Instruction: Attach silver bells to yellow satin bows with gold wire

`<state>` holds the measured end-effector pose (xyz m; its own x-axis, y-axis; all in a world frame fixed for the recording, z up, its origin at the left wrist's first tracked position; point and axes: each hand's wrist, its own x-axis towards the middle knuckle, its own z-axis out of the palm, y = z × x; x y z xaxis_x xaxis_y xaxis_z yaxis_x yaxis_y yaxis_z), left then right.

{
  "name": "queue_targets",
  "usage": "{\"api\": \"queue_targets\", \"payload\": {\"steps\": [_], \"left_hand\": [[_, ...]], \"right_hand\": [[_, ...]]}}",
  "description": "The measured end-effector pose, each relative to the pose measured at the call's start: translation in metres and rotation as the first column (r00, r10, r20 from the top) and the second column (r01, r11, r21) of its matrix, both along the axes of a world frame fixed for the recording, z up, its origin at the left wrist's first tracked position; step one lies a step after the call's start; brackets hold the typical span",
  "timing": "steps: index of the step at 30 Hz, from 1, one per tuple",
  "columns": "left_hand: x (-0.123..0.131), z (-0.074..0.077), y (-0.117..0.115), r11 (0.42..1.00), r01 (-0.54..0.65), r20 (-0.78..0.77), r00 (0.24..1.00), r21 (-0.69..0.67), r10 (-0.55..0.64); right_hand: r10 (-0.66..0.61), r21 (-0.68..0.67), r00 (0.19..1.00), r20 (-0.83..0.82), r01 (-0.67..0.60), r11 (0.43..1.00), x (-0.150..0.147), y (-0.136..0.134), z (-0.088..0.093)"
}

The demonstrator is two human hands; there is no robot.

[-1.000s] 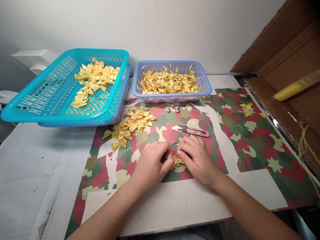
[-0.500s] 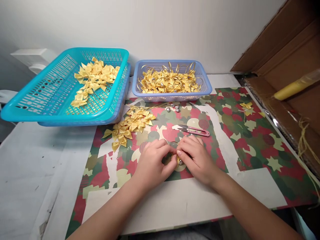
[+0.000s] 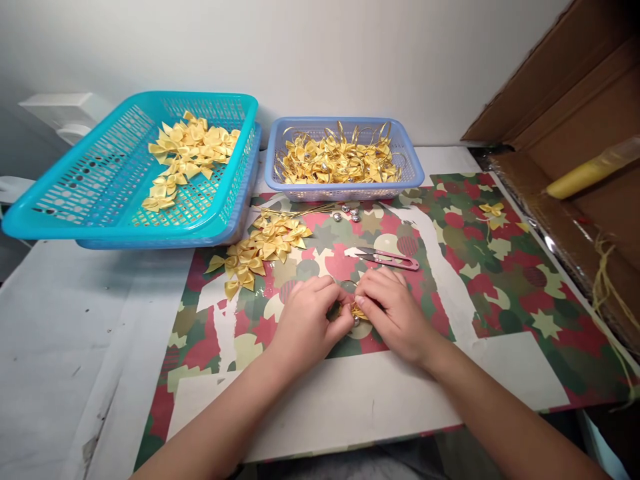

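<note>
Both hands meet over the patterned sheet, pinching one small yellow ribbon bow [image 3: 359, 311] between them. A silver bell [image 3: 356, 321] hangs at its lower side, and a thin gold cord loop shows above the fingertips. My left hand [image 3: 313, 317] is closed, thumb and forefinger on the bow's left part. My right hand [image 3: 390, 310] grips the right part, thumb on top. The fingers hide much of the bow. Just beyond lie pink thread snips [image 3: 395, 260]. Loose yellow bows [image 3: 270, 240] are heaped to the left, near gold cords [image 3: 295, 213] and several silver bells [image 3: 355, 217].
A turquoise basket [image 3: 50, 230] with yellow bows stands back left, stacked on a blue one. Behind the hands, a blue basket [image 3: 345, 193] holds bows with cords and bells. A cardboard box [image 3: 560, 120] borders the right side. One bow [image 3: 493, 209] lies at right.
The held bow has turned slightly between my fingers; more yellow ribbon shows, and the bell has shifted a little left and up. Both hands keep their grip.
</note>
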<state>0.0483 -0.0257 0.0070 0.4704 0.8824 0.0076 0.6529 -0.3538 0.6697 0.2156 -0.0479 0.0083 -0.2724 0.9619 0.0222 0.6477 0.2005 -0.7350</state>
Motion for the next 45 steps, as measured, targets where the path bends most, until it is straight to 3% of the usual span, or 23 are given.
{"api": "queue_targets", "payload": {"steps": [10,22,45], "left_hand": [[-0.0005,-0.0018,0.0002,0.999,-0.012,0.038,0.999,0.04,0.011],[-0.0009,0.0031,-0.0024,1.0,-0.013,0.062,0.998,-0.01,0.014],[0.0001,-0.0037,-0.001,0.999,-0.005,0.068,0.998,-0.053,0.009]], "right_hand": [[-0.007,-0.006,1.0,0.02,0.007,1.0,-0.0007,0.0006,-0.0006],[0.031,-0.03,0.999,0.029,-0.03,0.999,0.0004,0.0006,0.0026],[0.016,0.017,1.0,-0.003,-0.016,1.0,0.0016,0.001,-0.0029]]}}
